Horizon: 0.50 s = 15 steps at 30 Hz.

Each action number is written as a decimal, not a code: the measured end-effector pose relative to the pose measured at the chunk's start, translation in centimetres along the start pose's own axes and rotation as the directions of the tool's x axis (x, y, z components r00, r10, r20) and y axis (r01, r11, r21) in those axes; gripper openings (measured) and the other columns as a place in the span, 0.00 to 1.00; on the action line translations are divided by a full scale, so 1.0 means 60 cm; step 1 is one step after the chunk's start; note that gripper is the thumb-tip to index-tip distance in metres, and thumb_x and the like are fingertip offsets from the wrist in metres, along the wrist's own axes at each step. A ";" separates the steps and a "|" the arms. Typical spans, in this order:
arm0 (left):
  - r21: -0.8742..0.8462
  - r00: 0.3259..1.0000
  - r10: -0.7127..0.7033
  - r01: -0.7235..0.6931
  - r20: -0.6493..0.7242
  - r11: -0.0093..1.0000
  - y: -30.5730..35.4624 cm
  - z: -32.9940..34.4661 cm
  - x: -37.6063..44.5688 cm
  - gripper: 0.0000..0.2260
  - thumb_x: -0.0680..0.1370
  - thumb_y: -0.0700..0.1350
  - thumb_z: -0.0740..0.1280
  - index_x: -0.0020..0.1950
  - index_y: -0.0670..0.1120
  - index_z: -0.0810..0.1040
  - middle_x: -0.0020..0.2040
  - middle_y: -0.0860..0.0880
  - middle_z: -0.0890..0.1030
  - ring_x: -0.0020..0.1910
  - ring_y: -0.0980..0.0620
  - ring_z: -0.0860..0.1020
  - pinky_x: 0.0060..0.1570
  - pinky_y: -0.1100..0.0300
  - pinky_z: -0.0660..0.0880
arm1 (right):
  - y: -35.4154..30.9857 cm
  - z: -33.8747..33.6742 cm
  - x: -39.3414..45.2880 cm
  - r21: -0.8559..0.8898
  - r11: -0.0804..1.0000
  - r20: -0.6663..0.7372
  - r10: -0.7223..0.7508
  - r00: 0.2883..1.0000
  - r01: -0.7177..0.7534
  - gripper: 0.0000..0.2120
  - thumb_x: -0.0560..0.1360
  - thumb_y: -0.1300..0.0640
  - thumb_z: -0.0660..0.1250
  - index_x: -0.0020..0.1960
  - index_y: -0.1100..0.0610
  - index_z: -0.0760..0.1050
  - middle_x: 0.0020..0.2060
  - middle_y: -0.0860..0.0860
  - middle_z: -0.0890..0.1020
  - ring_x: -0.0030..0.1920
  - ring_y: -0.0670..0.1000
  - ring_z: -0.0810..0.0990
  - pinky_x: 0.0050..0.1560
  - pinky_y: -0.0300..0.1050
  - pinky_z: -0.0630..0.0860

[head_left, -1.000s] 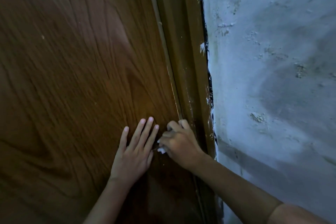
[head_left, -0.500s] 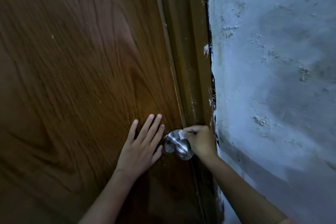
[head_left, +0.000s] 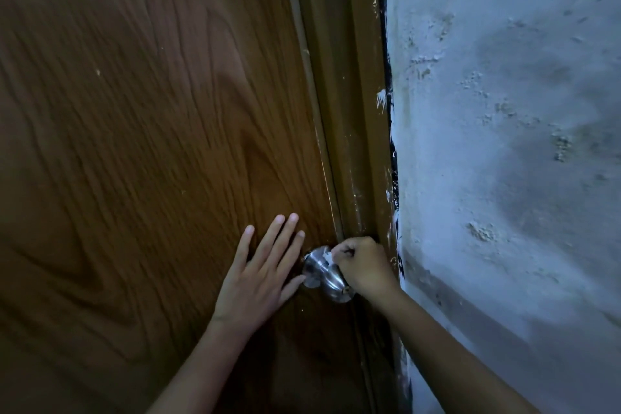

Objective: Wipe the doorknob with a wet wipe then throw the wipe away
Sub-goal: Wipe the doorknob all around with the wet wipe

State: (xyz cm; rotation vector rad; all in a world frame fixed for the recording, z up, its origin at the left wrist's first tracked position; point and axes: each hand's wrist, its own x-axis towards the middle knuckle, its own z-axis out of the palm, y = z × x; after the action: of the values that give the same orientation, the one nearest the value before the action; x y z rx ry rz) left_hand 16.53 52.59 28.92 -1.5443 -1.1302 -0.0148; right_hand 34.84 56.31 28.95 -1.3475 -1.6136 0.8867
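Wood-grain brown door (head_left: pixel 134 144) fills the left and centre of the frame, shut against a darker brown frame (head_left: pixel 356 111) that runs down just right of centre. A rough, flaking white wall (head_left: pixel 504 144) takes up the right side.

Low in the centre, the left hand (head_left: pixel 260 282) lies flat on the door with fingers straight and spread, holding nothing, just left of the knob.

The right hand (head_left: pixel 364 267) comes in from the lower right, fingers curled into a tight pinch on a small white wipe (head_left: pixel 326 257), pressed against the upper part of the knob.

The silver round doorknob (head_left: pixel 324 274) sits between the two hands, at the door's right edge; its shiny face points toward the lower right.

Judged risks: the wipe shows only as a small scrap, so it could slip from the pinch on smooth metal or leave the underside and stem unwiped. The knob may turn under pressure, wasting the rubbing. No bin is in view, so the wipe's throwing-away spot is unknown.
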 end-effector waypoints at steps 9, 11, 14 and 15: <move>0.005 1.000 0.008 -0.008 0.018 1.000 -0.001 -0.003 0.003 0.31 0.77 0.62 0.47 0.74 0.44 0.55 0.75 0.46 0.54 0.74 0.45 0.50 0.71 0.44 0.45 | -0.014 0.001 -0.006 -0.130 0.988 0.063 -0.080 0.995 0.088 0.10 0.74 0.62 0.60 0.42 0.66 0.79 0.40 0.62 0.83 0.40 0.60 0.82 0.43 0.52 0.80; 0.003 1.000 0.008 -0.008 0.020 1.000 -0.001 -0.002 0.003 0.31 0.76 0.62 0.47 0.74 0.44 0.55 0.75 0.45 0.54 0.74 0.45 0.50 0.71 0.44 0.44 | -0.013 -0.005 -0.004 -0.121 0.991 0.061 -0.043 0.997 0.050 0.11 0.73 0.61 0.61 0.41 0.67 0.79 0.38 0.63 0.84 0.39 0.61 0.82 0.43 0.53 0.80; 0.011 1.000 0.008 -0.009 0.024 1.000 -0.002 0.000 0.003 0.31 0.77 0.62 0.47 0.74 0.44 0.55 0.75 0.45 0.55 0.74 0.45 0.51 0.72 0.44 0.44 | -0.016 -0.004 -0.011 -0.187 0.967 0.083 -0.158 0.984 0.171 0.11 0.73 0.63 0.60 0.37 0.62 0.78 0.39 0.58 0.82 0.41 0.57 0.80 0.45 0.48 0.77; 0.011 1.000 0.008 -0.008 0.027 1.000 -0.001 0.000 0.003 0.31 0.77 0.62 0.46 0.74 0.44 0.55 0.75 0.45 0.55 0.74 0.45 0.51 0.72 0.44 0.44 | -0.015 0.000 -0.014 -0.227 0.939 0.104 -0.242 0.965 0.260 0.10 0.73 0.63 0.59 0.39 0.62 0.78 0.42 0.58 0.81 0.44 0.56 0.79 0.47 0.49 0.76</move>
State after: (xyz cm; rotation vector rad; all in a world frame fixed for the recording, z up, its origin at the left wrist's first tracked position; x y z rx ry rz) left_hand 16.57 52.70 29.09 -1.5431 -1.1430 0.0177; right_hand 34.56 55.35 29.65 -1.2417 -1.9504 0.6091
